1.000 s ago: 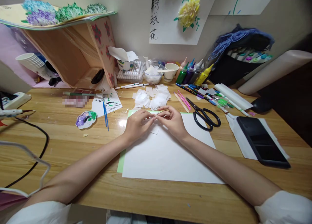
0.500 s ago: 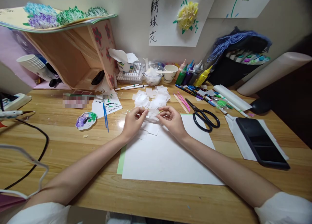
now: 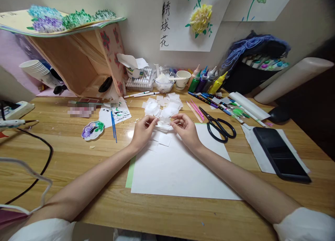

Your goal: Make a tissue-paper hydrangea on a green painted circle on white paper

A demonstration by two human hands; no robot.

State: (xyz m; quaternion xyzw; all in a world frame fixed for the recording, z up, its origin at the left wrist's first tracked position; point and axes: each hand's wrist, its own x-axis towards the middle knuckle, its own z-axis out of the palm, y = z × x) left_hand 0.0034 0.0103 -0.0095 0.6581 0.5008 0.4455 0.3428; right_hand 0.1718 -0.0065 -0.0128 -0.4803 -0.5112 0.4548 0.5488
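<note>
My left hand (image 3: 143, 131) is closed in a pinch at the left edge of the thin white paper pieces (image 3: 164, 125). Opposite it, my right hand (image 3: 187, 131) has its fingers curled together at the right edge of the same pieces. What sits between the fingertips of either hand is too small to make out. More white squares (image 3: 169, 110) are heaped just beyond the fingers. Under both wrists lies a large white sheet (image 3: 183, 171), with a few loose squares (image 3: 164, 139) on its upper left part.
Black scissors (image 3: 218, 124) lie right of my right hand, with a phone (image 3: 281, 153) further right. Blue brushes (image 3: 113, 124) and a paint palette (image 3: 92, 130) are at the left. Paint bottles (image 3: 206, 80) and a paper cup (image 3: 182, 79) stand behind the heap.
My right fingertips have shifted very slightly away from the paper pieces between the hands. My left hand has hardly moved.
</note>
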